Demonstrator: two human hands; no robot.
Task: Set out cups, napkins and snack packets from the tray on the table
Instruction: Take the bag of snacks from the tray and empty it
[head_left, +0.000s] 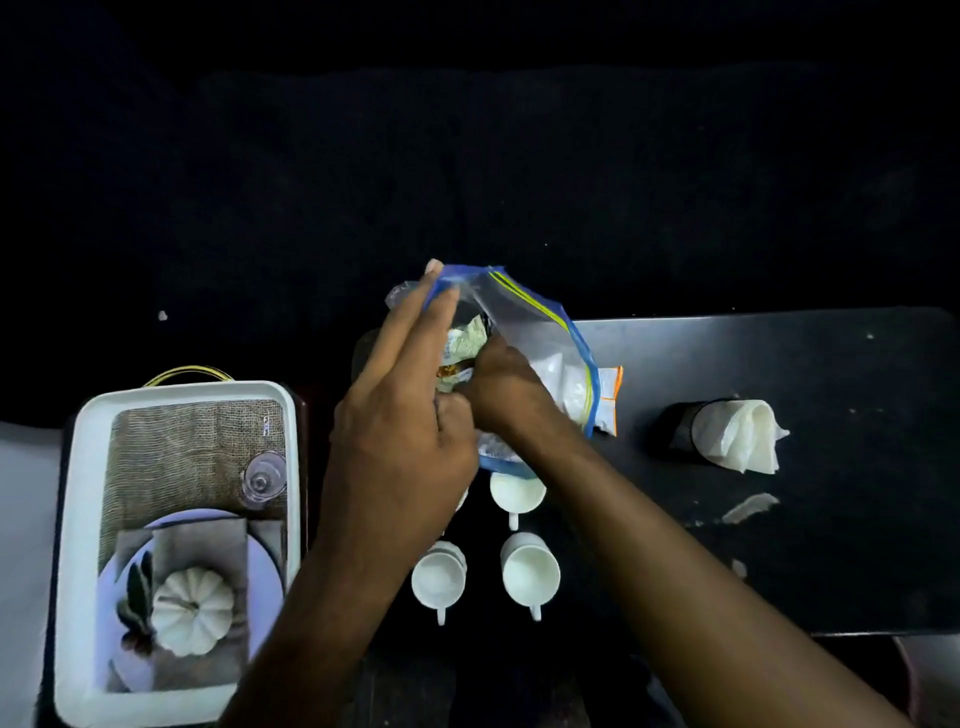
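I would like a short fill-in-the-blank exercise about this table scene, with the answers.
The right hand reaches into the clear plastic zip bag, whose edge is ____.
The white paper napkins stand in a dark round holder to the ____ of this bag.
The white rectangular tray lies to the ____ of the white handled cups.
Answers: blue; right; left.

- Bare left hand (400, 431): uncovered from wrist to fingertips; one short, rounded fingernail (432, 267) visible at the far tip.
- Bare right hand (501, 387): only the back and knuckles show.
- Left forearm (311, 623): bare skin from wrist to lower frame edge.
- Right forearm (675, 561): bare skin from wrist to lower-right frame edge.
- Light dim; finer surface detail cannot be made out.
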